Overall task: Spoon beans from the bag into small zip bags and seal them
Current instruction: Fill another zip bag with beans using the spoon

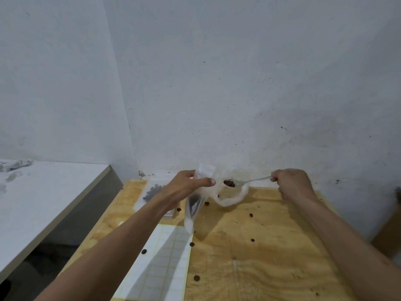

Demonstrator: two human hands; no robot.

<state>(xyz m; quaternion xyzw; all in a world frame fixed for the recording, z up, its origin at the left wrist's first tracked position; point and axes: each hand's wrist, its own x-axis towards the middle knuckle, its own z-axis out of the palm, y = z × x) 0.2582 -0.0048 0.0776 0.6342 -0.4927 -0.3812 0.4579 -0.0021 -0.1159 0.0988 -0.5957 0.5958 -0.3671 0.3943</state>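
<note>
My left hand (187,185) grips a small clear zip bag (193,210) near its top, and the bag hangs down with a few dark beans inside. A metal spoon (245,182) is held by its handle in my right hand (291,184). Its bowl carries dark beans and hovers just right of the zip bag's mouth, over the rolled rim of the clear bean bag (232,197) on the plywood table (271,246). A filled zip bag (152,193) lies flat behind my left wrist, partly hidden.
Several loose beans (252,240) lie scattered across the table. A white sheet of label stickers (160,263) lies under my left forearm. A white wall stands right behind the table, and a white counter (43,203) runs along the left.
</note>
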